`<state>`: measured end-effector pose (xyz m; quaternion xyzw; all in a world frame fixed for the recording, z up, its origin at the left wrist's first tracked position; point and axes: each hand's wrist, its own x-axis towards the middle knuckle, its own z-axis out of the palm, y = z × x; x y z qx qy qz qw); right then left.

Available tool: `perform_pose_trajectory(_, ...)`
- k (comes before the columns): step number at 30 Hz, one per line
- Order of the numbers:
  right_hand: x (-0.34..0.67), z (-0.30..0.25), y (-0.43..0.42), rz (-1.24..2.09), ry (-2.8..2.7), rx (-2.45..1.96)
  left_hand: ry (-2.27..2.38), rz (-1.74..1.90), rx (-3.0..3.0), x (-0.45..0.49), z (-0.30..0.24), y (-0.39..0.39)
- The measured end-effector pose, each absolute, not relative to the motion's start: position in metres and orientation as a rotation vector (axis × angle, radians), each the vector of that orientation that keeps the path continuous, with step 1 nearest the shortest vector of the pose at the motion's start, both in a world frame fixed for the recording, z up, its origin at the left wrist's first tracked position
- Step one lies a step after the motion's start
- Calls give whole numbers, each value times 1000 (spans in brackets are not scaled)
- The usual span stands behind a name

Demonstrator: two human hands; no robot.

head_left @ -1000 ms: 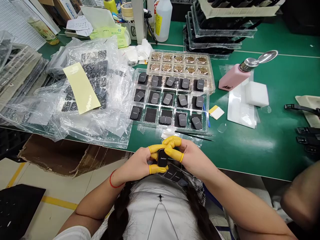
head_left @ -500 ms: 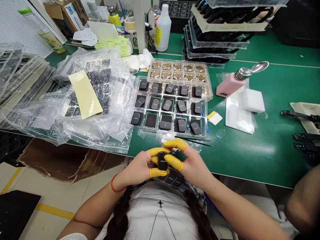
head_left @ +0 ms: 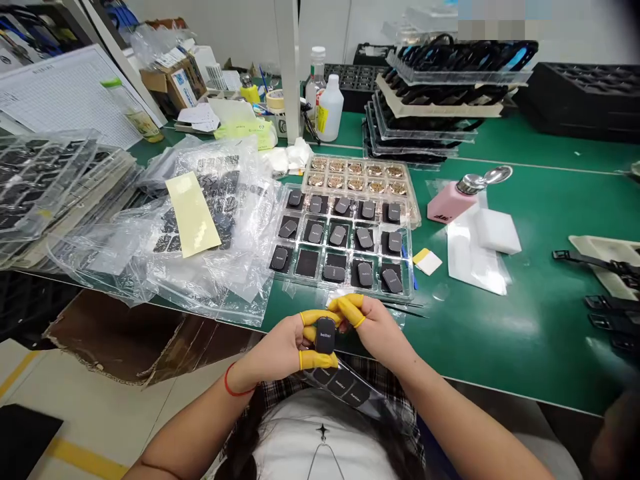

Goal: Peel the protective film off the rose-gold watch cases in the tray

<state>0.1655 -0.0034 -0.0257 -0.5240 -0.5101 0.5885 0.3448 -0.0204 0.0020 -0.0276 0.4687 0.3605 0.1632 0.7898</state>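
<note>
A: Hand states?
B: Left hand [head_left: 290, 345] pinches the unit [head_left: 325, 335] by its edges, lower centre of frame; right hand [head_left: 376, 331] has fingertips bunched; contents unclear.
A: Why edges?
B: Presumably to keep its face uncovered.

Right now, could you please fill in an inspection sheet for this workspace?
Surface: green table, glossy, crowded toward the back and left.
Job's things: black "hello!" piece in hand; similar pieces in the clear tray.
Clutter: crumpled plastic bags at left, with a pale yellow sheet on top.
Hands: left hand grips the black piece; right hand is close beside it, its hold unclear.
Cables: nothing seen for certain.
Surroundings: stacked trays at the back; pink bottle in front of them; cardboard box below the table edge.
</note>
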Motion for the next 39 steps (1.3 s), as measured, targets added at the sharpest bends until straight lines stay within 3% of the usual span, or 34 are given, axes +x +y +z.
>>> perform_pose_trajectory(11,199,-32,2,1162,-1402,-1505,995,392,1465,-34,-21,84)
perform_pose_trajectory(17,269,-42,9,427,-1508,-1978,1035,527,1380,-53,-20,74)
perform_pose_trajectory(20,302,-45,15,254,-1557,-2185,1129,603,1323,-71,-15,68)
perform_pose_trajectory(24,278,-28,25,280,-1818,-1913,1111,514,1340,-71,-12,65)
perform_pose_trajectory(29,192,-10,47,606,-2032,-1479,976,371,1329,-51,-11,58)
perform_pose_trajectory(39,176,-26,71,708,-1799,-1661,959,473,1026,-69,-19,40)
